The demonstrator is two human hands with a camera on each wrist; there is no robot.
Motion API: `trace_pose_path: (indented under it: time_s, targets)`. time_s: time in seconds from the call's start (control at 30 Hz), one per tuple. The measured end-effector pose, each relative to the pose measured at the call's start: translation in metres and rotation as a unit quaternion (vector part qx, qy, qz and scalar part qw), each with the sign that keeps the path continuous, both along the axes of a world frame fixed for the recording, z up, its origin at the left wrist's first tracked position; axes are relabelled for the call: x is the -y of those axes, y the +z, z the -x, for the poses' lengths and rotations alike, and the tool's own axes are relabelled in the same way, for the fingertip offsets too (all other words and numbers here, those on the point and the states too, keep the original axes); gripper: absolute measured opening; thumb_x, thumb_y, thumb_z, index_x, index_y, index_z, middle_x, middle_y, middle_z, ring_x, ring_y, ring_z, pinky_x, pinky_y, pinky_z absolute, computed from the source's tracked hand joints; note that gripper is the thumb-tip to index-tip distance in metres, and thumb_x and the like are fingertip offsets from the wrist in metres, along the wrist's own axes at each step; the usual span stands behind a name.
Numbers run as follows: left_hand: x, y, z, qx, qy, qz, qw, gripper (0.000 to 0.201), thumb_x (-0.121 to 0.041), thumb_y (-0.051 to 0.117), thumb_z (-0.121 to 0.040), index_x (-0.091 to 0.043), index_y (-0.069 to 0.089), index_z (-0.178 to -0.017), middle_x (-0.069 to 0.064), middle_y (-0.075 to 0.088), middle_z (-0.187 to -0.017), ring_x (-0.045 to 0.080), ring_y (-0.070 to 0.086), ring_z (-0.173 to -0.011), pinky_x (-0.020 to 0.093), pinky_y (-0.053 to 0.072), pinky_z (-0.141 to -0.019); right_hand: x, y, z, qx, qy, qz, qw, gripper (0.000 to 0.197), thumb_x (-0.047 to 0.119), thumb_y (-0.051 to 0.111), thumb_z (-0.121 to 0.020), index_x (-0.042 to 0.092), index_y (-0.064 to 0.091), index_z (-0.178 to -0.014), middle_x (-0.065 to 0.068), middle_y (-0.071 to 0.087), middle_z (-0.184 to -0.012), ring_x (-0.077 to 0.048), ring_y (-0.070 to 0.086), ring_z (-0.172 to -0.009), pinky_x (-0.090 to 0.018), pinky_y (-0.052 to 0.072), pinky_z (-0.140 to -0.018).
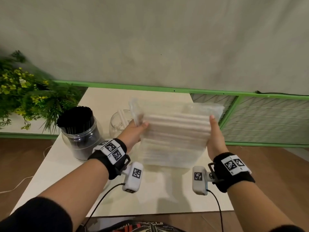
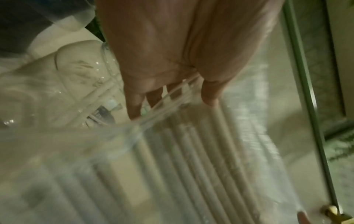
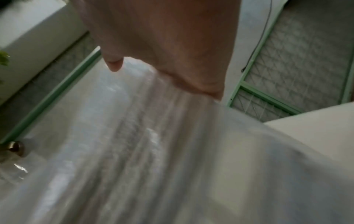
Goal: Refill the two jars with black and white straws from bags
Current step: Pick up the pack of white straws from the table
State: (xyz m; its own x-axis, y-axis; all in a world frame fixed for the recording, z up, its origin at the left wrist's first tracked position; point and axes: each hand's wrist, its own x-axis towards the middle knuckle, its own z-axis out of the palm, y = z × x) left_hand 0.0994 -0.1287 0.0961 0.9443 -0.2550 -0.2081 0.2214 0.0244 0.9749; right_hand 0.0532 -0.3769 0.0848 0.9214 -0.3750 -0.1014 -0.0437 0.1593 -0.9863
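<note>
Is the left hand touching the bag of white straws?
Touching. The head view shows the left hand gripping the bag at its left end, thumb on top.

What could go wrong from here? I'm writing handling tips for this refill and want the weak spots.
1. The bag of white straws is held flat in the air between the left hand and right hand; tipping it may spill straws on the table.
2. The clear jar sits close behind the left hand, so a swing could knock it.
3. The black-straw jar stands near the left forearm.
</note>
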Motion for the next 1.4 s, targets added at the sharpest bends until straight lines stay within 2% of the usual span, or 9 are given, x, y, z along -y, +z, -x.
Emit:
trace_pose_path:
  time_s: [0.23, 0.37, 0.67, 0.8, 0.87, 0.97, 1.13, 1.23, 1.4]
  targets:
    - [-0.005, -0.004, -0.002, 0.032, -0.02, -0.039, 0.999, 0.049, -0.039, 0.041, -0.098, -0.027, 0.033, -0.144, -0.004, 0.044, -0.143, 0.016, 0.04, -0.132, 0.041, 0.033, -0.11, 0.0, 0.005, 0.003, 0.041, -0.036, 0.037, 0.998, 0.063, 0.059, 0.043, -0.091, 0.026, 0.039, -0.144, 0.019, 0.042, -0.136, 0.0, 0.038, -0.125, -0.028, 0.027, -0.105]
    - [-0.011, -0.006, -0.006, 0.048, -0.02, -0.051, 0.997, 0.043, -0.049, 0.042, -0.095, -0.039, 0.041, -0.137, -0.014, 0.042, -0.141, 0.009, 0.034, -0.133, 0.043, 0.023, -0.116, 0.0, 0.007, -0.003, 0.064, -0.1, 0.071, 0.99, 0.029, 0.039, 0.039, -0.102, 0.026, 0.065, -0.099, 0.004, 0.061, -0.094, -0.009, 0.058, -0.089, -0.033, 0.044, -0.085]
    - [-0.021, 0.013, -0.012, 0.092, -0.007, 0.005, 0.996, 0.03, -0.031, 0.033, -0.102, -0.027, 0.058, -0.118, -0.008, 0.062, -0.123, 0.013, 0.058, -0.115, 0.034, 0.044, -0.094, 0.01, 0.028, -0.013, 0.119, -0.13, 0.093, 0.98, 0.024, 0.03, 0.044, -0.102, 0.019, 0.065, -0.098, 0.011, 0.061, -0.086, 0.004, 0.056, -0.072, -0.015, 0.047, -0.07]
    - [-0.028, -0.003, -0.02, 0.079, 0.017, -0.113, 0.99, 0.027, -0.016, 0.041, -0.1, -0.028, 0.064, -0.091, -0.008, 0.062, -0.1, 0.022, 0.056, -0.108, 0.027, 0.045, -0.076, 0.013, 0.012, -0.023, 0.024, -0.127, 0.211, 0.969, 0.027, 0.04, 0.049, -0.097, 0.029, 0.068, -0.083, 0.003, 0.063, -0.091, -0.015, 0.059, -0.09, -0.045, 0.05, -0.09]
    - [-0.031, -0.004, -0.022, 0.113, 0.049, -0.123, 0.985, 0.026, -0.015, 0.044, -0.099, -0.028, 0.064, -0.089, -0.007, 0.062, -0.087, 0.017, 0.058, -0.093, 0.025, 0.045, -0.071, 0.015, 0.018, -0.023, 0.028, -0.15, 0.264, 0.952, 0.029, 0.041, 0.05, -0.097, 0.024, 0.067, -0.079, 0.001, 0.057, -0.093, -0.019, 0.056, -0.094, -0.039, 0.047, -0.087]
    - [-0.037, 0.001, -0.018, 0.138, 0.109, -0.046, 0.983, 0.013, -0.013, 0.057, -0.092, -0.023, 0.066, -0.09, -0.004, 0.067, -0.079, 0.014, 0.063, -0.081, 0.03, 0.052, -0.076, 0.022, 0.027, -0.016, 0.098, -0.176, 0.267, 0.942, 0.038, 0.035, 0.049, -0.098, 0.002, 0.062, -0.087, -0.004, 0.048, -0.092, -0.012, 0.046, -0.081, -0.026, 0.041, -0.076]
    - [-0.039, -0.017, -0.016, 0.158, 0.083, -0.175, 0.968, 0.007, -0.017, 0.064, -0.088, -0.023, 0.067, -0.087, -0.009, 0.065, -0.086, 0.009, 0.058, -0.08, 0.029, 0.049, -0.075, 0.028, -0.002, -0.018, -0.012, -0.153, 0.336, 0.929, 0.033, 0.042, 0.048, -0.097, 0.016, 0.065, -0.087, -0.01, 0.058, -0.101, -0.031, 0.057, -0.097, -0.047, 0.047, -0.09]
    - [-0.036, -0.012, -0.018, 0.145, 0.1, -0.12, 0.977, 0.013, -0.011, 0.065, -0.087, -0.024, 0.067, -0.084, -0.005, 0.064, -0.087, 0.011, 0.058, -0.08, 0.03, 0.054, -0.071, 0.017, 0.015, -0.011, 0.062, -0.212, 0.401, 0.889, 0.028, 0.027, 0.054, -0.096, 0.014, 0.057, -0.121, -0.01, 0.045, -0.118, -0.026, 0.045, -0.112, -0.042, 0.038, -0.101]
    - [-0.024, -0.005, -0.013, 0.144, 0.067, -0.077, 0.984, 0.017, -0.007, 0.065, -0.086, -0.023, 0.066, -0.08, -0.003, 0.063, -0.082, 0.009, 0.058, -0.078, 0.022, 0.056, -0.063, -0.053, 0.024, 0.001, 0.148, -0.024, 0.613, 0.776, 0.106, 0.059, 0.067, -0.076, 0.022, 0.004, -0.152, -0.005, 0.012, -0.16, -0.02, 0.007, -0.146, -0.038, 0.007, -0.119]
